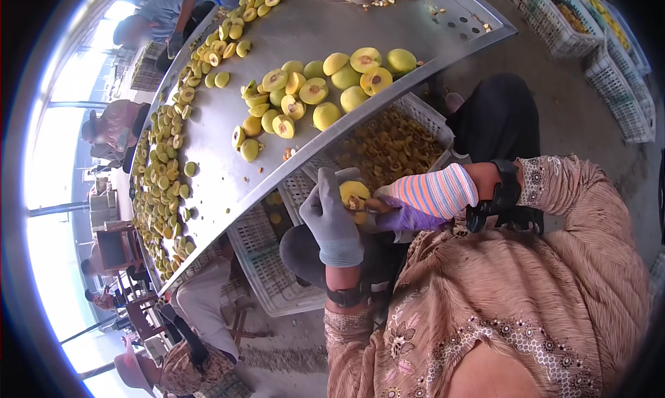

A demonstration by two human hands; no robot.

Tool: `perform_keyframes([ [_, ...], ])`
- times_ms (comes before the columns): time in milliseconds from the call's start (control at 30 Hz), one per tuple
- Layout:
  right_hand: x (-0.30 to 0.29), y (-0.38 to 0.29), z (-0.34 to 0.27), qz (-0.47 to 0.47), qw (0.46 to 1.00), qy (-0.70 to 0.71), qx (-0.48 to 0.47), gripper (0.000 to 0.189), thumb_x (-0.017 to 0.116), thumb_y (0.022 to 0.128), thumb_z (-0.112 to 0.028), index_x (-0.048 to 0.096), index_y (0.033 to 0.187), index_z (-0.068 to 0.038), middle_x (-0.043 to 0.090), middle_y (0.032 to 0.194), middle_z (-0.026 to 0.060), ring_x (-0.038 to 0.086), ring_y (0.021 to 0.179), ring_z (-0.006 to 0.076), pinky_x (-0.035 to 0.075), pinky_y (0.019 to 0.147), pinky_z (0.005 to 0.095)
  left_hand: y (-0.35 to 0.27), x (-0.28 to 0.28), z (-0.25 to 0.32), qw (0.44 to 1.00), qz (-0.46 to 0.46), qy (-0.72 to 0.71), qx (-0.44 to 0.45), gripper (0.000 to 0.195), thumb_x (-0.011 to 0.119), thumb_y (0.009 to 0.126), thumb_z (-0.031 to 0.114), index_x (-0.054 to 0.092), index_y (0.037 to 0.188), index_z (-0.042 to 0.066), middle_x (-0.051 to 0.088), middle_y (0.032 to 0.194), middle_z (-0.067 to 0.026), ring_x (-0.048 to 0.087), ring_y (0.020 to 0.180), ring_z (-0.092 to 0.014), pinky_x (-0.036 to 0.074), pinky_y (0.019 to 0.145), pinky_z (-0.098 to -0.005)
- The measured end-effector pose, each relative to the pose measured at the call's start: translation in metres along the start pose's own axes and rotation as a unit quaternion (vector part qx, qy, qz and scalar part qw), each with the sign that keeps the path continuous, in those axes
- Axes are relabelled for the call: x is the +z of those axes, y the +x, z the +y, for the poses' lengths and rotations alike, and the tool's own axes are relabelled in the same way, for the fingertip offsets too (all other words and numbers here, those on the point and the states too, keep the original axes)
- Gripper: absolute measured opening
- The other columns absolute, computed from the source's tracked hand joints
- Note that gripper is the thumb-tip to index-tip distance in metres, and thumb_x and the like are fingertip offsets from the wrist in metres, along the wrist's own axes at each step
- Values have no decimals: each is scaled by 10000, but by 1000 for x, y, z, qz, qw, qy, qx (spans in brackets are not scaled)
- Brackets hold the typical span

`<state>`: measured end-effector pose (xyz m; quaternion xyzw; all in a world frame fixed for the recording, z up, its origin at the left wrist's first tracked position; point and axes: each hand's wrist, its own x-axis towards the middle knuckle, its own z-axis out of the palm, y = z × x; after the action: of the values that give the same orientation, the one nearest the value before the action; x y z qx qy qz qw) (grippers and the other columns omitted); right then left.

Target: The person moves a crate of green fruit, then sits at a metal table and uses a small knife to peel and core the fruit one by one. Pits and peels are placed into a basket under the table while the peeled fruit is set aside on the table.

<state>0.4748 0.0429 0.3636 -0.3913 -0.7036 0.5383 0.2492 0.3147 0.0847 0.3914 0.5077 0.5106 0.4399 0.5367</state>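
Note:
In a grey knit-cuffed work glove, my left hand (332, 219) holds a halved yellow-green stone fruit (354, 193), its cut face and brown centre showing. My right hand (418, 200) wears a striped and purple glove and is closed around a small tool (375, 207); its brown end meets the fruit's centre. The tool's full shape is hidden by the fingers. Both hands are over my lap, just off the edge of a metal table (218, 122). Below and beyond them, a plastic crate (423, 109) holds many brownish-yellow fruit pieces.
Whole and halved fruits (314, 91) lie near the table's close edge, with a long heap (166, 174) along the far side. Another crate (275, 278) stands under the table at left. Stacked crates (621, 91) stand at right. Co-workers (187, 356) sit around the table.

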Motion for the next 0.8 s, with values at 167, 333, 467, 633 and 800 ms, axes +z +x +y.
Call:
perform_keyframes([
  [167,5,7,19,-109,974,186,63,306,606,947,-330,612,1045,-40,665,832,49,636,734,169,491,654,320,5,-15,18,993,-118,24,1,502,452,1034,341,703,920,-79,691,814,-100,629,734,-139,512,714,-256],
  [333,-10,-6,4,-169,902,374,133,261,613,940,-355,614,941,-94,540,633,-15,508,492,85,374,430,231,-3,-5,12,981,-129,-131,59,561,372,1036,433,631,1104,-61,670,968,-143,636,824,-184,523,750,-294],
  [467,-6,-9,-21,-147,848,472,190,266,611,948,-341,553,808,-122,454,551,-35,410,397,74,302,358,246,-9,-1,-11,955,-92,-280,38,535,348,1033,459,582,1074,-20,642,1010,-171,628,809,-237,528,723,-343],
  [633,23,7,-32,-146,695,672,211,279,579,974,-296,510,755,-137,405,530,-45,366,381,57,274,344,246,4,-13,-22,937,-118,-328,26,460,362,1042,417,580,983,17,643,929,-163,614,743,-239,521,671,-348],
  [800,29,20,-14,-60,899,407,152,248,627,944,-324,571,893,-88,467,558,-36,401,379,77,303,352,239,14,-15,-22,893,-24,-438,-95,395,441,1024,398,591,1019,32,649,946,-128,616,737,-224,518,664,-328],
])
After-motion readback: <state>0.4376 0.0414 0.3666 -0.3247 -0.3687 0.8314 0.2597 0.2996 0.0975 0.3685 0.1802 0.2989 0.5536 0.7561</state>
